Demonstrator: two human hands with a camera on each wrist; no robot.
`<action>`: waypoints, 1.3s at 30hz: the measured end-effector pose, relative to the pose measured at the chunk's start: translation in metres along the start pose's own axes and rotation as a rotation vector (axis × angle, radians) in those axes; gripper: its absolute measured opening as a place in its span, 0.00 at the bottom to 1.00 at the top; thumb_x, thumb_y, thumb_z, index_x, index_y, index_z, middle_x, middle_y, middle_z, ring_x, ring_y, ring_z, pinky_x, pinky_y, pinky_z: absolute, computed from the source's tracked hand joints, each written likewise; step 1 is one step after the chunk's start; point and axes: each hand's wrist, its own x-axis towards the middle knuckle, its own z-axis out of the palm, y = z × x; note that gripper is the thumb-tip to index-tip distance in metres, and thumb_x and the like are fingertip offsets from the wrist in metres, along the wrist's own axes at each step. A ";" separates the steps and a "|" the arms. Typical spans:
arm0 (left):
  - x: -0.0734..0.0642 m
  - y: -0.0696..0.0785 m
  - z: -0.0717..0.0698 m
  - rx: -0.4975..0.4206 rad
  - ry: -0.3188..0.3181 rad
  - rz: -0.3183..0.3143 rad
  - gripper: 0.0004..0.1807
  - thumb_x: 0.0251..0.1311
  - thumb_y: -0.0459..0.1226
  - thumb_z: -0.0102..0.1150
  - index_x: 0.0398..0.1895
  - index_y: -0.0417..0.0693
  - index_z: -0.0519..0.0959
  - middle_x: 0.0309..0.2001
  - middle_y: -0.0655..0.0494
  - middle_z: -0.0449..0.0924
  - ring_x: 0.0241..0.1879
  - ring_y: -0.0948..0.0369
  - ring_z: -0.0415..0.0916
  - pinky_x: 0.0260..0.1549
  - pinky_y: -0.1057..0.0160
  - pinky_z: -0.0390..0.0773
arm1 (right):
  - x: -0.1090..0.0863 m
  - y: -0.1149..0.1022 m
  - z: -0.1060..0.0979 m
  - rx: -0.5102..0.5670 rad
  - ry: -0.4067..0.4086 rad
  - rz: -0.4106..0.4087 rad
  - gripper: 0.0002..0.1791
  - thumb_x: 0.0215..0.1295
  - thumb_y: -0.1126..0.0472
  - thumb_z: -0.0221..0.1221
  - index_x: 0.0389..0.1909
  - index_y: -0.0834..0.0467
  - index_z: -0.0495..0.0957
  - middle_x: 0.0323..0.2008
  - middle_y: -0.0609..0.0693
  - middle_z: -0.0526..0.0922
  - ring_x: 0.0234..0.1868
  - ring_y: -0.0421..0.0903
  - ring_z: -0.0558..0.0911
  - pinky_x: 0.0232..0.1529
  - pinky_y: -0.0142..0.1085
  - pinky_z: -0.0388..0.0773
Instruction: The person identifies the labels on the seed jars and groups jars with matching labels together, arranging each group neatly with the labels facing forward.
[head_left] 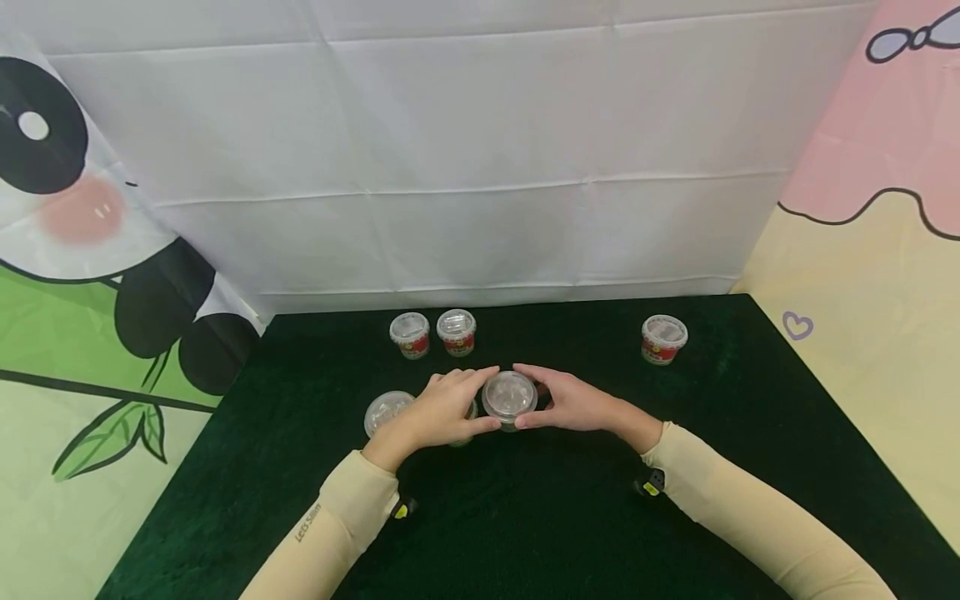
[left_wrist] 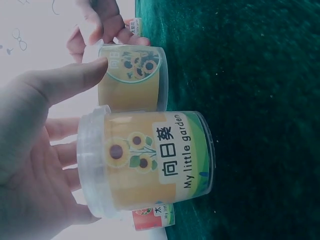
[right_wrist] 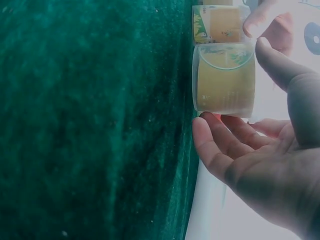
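Observation:
A lidded clear plastic cup (head_left: pixel 511 396) with a yellow sunflower label stands on the dark green cloth between my two hands. My right hand (head_left: pixel 573 402) holds it by the rim, thumb at the front and fingers curving round the far side. From the other side, my left hand (head_left: pixel 442 408) pinches the same rim, its thumb laid along the lid edge in the left wrist view. Under the left palm, close beside the held cup, is a second sunflower cup (left_wrist: pixel 150 155), mostly hidden from the head view. Further left, the left wrist partly covers another lidded cup (head_left: pixel 386 410).
Two red-labelled cups (head_left: pixel 410 334) (head_left: pixel 457 332) stand side by side at the back left of the cloth-covered table (head_left: pixel 525 517). A third red-labelled cup (head_left: pixel 663 339) is at the back right. Printed cloth walls (head_left: pixel 480 150) enclose the back and sides.

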 end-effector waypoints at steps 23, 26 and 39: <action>0.004 -0.003 0.001 0.039 -0.048 -0.046 0.40 0.64 0.55 0.67 0.73 0.43 0.69 0.64 0.44 0.76 0.62 0.48 0.72 0.59 0.40 0.69 | 0.001 -0.002 0.011 -0.062 0.013 0.026 0.44 0.74 0.45 0.59 0.79 0.64 0.52 0.69 0.60 0.69 0.61 0.52 0.76 0.58 0.48 0.77; 0.003 -0.002 0.002 0.044 -0.051 -0.062 0.40 0.63 0.54 0.67 0.73 0.43 0.69 0.64 0.44 0.76 0.62 0.48 0.72 0.59 0.40 0.69 | 0.001 -0.006 0.012 -0.084 0.004 0.045 0.44 0.74 0.45 0.58 0.79 0.63 0.51 0.69 0.60 0.69 0.60 0.51 0.77 0.58 0.48 0.77; 0.005 0.000 0.004 0.066 -0.049 -0.049 0.40 0.63 0.54 0.68 0.73 0.43 0.69 0.63 0.44 0.77 0.60 0.47 0.74 0.59 0.41 0.70 | 0.000 -0.008 0.009 -0.072 -0.015 0.072 0.43 0.74 0.45 0.59 0.79 0.61 0.53 0.64 0.57 0.73 0.54 0.47 0.78 0.50 0.41 0.78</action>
